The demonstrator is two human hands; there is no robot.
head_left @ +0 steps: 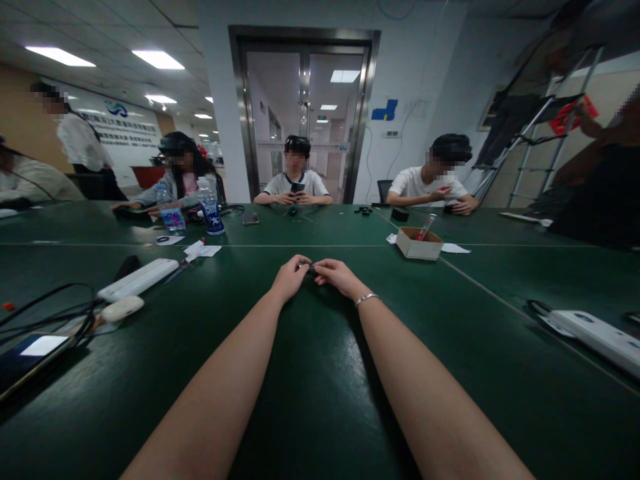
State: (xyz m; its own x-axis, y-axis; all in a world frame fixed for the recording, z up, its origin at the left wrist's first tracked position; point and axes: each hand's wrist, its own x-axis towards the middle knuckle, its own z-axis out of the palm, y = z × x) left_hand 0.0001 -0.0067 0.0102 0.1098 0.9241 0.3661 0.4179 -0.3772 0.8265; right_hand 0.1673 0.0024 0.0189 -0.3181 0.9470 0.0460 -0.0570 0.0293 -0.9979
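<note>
Both my hands meet over the middle of the green table [310, 347], pinching a small dark object [312, 270] between them. My left hand [291, 279] is closed on its left end, thumb and forefinger together. From the other side my right hand [339, 275], with a silver bracelet [368, 299] at the wrist, grips it with bent fingers. Most of the object is hidden by the fingertips, so its kind cannot be made out.
Left are a phone [35, 357], cables, a white power strip [140, 279] and two bottles [211, 208]. An open box [419, 244] stands ahead to the right; another power strip [597, 333] lies far right. Several people sit across the table; a ladder [543, 133] stands behind.
</note>
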